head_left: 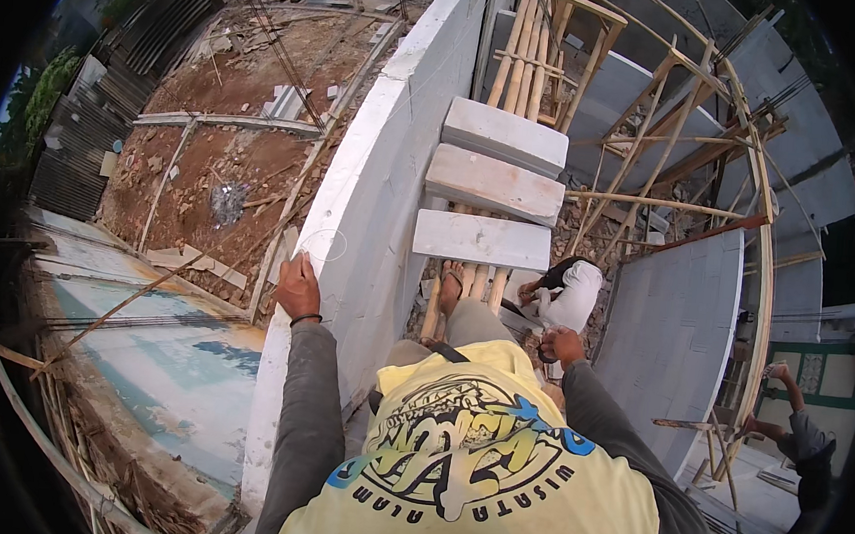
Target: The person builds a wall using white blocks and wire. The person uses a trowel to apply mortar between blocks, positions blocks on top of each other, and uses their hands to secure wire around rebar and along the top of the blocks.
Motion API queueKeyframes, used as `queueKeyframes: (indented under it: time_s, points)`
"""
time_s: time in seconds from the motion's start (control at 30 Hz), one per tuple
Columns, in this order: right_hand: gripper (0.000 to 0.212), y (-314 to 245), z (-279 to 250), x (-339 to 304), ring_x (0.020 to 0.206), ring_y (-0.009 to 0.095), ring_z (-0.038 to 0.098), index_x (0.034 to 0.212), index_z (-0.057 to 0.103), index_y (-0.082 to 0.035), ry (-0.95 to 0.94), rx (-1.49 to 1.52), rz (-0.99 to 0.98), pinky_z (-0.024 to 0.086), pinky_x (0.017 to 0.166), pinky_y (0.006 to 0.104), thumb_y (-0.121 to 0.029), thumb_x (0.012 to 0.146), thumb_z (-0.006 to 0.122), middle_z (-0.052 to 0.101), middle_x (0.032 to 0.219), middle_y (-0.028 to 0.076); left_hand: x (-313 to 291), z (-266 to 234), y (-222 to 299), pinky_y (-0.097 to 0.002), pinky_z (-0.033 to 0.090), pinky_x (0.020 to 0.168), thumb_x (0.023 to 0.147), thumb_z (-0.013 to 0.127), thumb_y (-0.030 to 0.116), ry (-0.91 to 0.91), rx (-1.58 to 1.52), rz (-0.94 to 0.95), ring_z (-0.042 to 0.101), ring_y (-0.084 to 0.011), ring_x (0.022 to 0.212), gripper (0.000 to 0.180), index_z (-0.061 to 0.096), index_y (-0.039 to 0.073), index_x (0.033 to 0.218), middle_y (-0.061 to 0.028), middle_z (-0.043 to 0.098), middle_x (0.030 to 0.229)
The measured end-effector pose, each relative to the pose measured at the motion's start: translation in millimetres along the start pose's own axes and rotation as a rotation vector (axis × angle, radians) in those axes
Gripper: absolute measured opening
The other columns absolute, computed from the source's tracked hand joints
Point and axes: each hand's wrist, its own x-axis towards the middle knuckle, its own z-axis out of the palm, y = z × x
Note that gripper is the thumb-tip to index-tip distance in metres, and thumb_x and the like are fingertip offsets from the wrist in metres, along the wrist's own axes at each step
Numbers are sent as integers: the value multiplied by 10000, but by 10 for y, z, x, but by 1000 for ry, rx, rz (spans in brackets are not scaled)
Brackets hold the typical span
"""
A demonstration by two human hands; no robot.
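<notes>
**Inspector:** Three pale grey rectangular masonry blocks point(491, 185) lie stacked like steps across the bamboo pole scaffold point(520, 67), upper centre of the frame, just to the right of the white plastered wall point(368, 205). Your left hand point(298, 287) is at centre left, resting on the wall's top edge, fingers curled over it, a dark band at the wrist.

**Operator:** And my right?

**Inspector:** Your right hand point(562, 345) sits right of centre, below the lowest block and well apart from it. The fingers appear loosely curled; whether they hold anything, I cannot tell. It hangs just beside a second person in a white shirt point(571, 290), who is crouched lower down among the poles.

**Operator:** Footing?

**Inspector:** Your sandalled foot point(452, 286) is on the bamboo poles, just under the lowest block. You wear a yellow printed shirt over grey long sleeves.

**Operator:** Surroundings?

**Inspector:** Bare brown earth with rubble point(229, 147) fills the upper left, beyond the wall. A pale blue-green concrete slab point(163, 349) lies at lower left. At right, a grey panelled wall section point(673, 331) stands inside the scaffold, and a third person in grey point(804, 437) is at the far right edge, one arm raised.
</notes>
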Motion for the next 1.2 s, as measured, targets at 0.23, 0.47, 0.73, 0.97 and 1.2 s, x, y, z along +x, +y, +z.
queueKeyframes:
  time_s: [0.23, 0.47, 0.73, 0.97, 1.2]
  points:
    - [105, 364, 86, 70, 625, 168, 578, 918, 568, -60, -43, 30, 93, 474, 521, 316, -144, 898, 508, 602, 770, 39, 8, 39, 39, -392, 483, 599, 881, 601, 189, -9, 89, 27, 587, -303, 699, 124, 672, 96, 920, -100, 561, 779]
    - [132, 460, 122, -66, 647, 171, 594, 941, 593, -47, -87, -32, 45, 486, 541, 322, -153, 895, 531, 629, 813, 53, -22, 53, 53, -392, 496, 628, 884, 598, 205, -49, 101, 0, 599, -302, 738, 178, 671, 112, 1016, -109, 560, 820]
    - [139, 566, 0, 209, 660, 185, 621, 950, 582, -16, -82, 14, 35, 499, 550, 327, -125, 904, 509, 627, 791, 78, 5, 106, 63, -392, 493, 600, 898, 579, 231, -53, 134, 19, 600, -300, 705, 186, 675, 122, 1015, -105, 558, 817]
    - [180, 368, 156, -96, 684, 205, 635, 980, 586, 3, -68, -172, -35, 518, 584, 348, -152, 903, 539, 639, 805, 96, -11, 39, 42, -385, 487, 591, 893, 591, 211, -17, 116, 58, 596, -290, 687, 175, 676, 106, 1004, -101, 552, 799]
    - [192, 517, 46, 149, 637, 227, 609, 1026, 585, -21, 18, 39, 110, 521, 562, 359, -146, 899, 514, 645, 824, 89, 11, 69, 169, -373, 485, 605, 885, 604, 190, -72, 96, 24, 590, -273, 677, 184, 680, 77, 1010, -102, 551, 770]
